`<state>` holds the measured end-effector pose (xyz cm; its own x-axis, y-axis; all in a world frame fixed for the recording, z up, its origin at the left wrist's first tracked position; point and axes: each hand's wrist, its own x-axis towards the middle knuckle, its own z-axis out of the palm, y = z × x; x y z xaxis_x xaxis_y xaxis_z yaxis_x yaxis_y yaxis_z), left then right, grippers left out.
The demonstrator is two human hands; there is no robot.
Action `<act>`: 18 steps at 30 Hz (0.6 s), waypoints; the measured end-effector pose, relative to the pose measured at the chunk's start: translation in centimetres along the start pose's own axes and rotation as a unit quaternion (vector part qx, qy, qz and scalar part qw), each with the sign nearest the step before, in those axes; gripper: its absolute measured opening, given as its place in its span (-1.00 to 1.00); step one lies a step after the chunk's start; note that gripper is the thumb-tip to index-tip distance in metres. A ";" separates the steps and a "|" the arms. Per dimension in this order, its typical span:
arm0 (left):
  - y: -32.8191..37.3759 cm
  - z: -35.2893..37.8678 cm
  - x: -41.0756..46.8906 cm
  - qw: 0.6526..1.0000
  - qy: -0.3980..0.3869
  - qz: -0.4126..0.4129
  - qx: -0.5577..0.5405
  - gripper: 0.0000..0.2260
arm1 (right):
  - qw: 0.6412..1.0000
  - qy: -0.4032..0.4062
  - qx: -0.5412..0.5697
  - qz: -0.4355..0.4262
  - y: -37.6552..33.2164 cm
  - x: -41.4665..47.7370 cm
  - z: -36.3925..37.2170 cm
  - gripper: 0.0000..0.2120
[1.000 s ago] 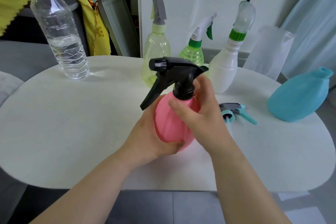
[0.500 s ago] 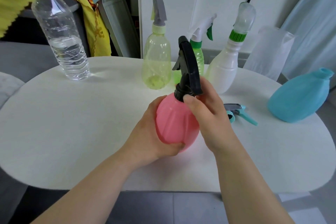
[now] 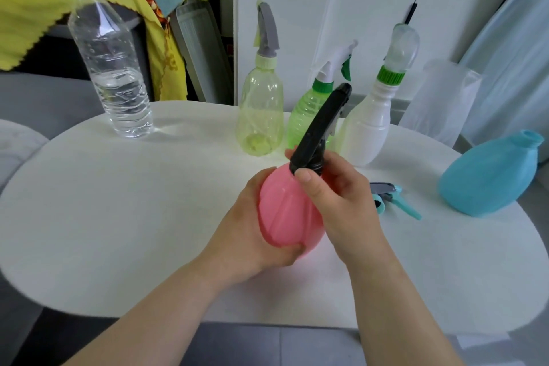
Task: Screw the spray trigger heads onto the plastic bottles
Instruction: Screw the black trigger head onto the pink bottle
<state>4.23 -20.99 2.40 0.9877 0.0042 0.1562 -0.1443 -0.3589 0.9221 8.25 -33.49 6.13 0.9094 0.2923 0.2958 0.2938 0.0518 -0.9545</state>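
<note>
A pink plastic bottle [image 3: 285, 214] is held tilted over the middle of the white table [image 3: 118, 217]. My left hand [image 3: 252, 235] cups its body from below and the left. My right hand [image 3: 341, 202] grips the collar of the black spray trigger head [image 3: 319, 128] sitting on the bottle's neck; the head points up and away to the right. A loose teal and grey trigger head [image 3: 392, 197] lies on the table to the right. A teal bottle [image 3: 490, 177] without a head lies tilted at the far right.
At the back stand a pale yellow bottle with a grey head [image 3: 261, 116], a green bottle with a white head [image 3: 309, 110] and a white bottle with a clear pump top [image 3: 371, 125]. A clear water bottle [image 3: 110, 68] stands at the back left. A translucent jug [image 3: 439, 104] is back right.
The black trigger head has turned on the pink bottle: its nozzle pointed left a second ago, then upward, and now leans up and to the right. My right hand turned with it.
</note>
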 end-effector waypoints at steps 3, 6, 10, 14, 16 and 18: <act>-0.4 -0.4 0.0 1.000 -0.007 -0.005 0.003 -0.18 | 1.000 0.016 0.012 0.005 0.1 0.1 0.0 -0.82; -0.7 -1.1 0.0 0.999 -0.032 -0.012 -0.005 -0.13 | 0.994 -0.002 0.103 0.029 0.0 0.2 -0.9 -0.84; -1.0 -1.0 -0.1 0.999 -0.037 0.003 0.010 -0.17 | 0.995 -0.041 0.091 0.025 -0.5 0.2 -2.0 -0.77; -1.0 -0.1 -0.3 0.998 -0.011 0.008 0.059 -0.15 | 0.998 -0.054 0.018 0.000 -1.1 0.4 -1.9 -0.90; -1.0 0.2 -0.4 0.998 0.014 0.005 0.069 -0.15 | 0.998 -0.025 0.054 -0.012 -1.1 0.3 -1.5 -0.82; -1.0 0.6 -0.5 0.997 0.041 0.006 0.067 -0.13 | 0.998 0.013 0.064 -0.014 -1.0 -0.1 -0.8 -0.78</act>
<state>3.93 -21.19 1.14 0.9770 0.0733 0.2001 -0.1412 -0.4807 0.8655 8.16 -34.36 7.08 0.9088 0.2647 0.3226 0.2817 0.1812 -0.9422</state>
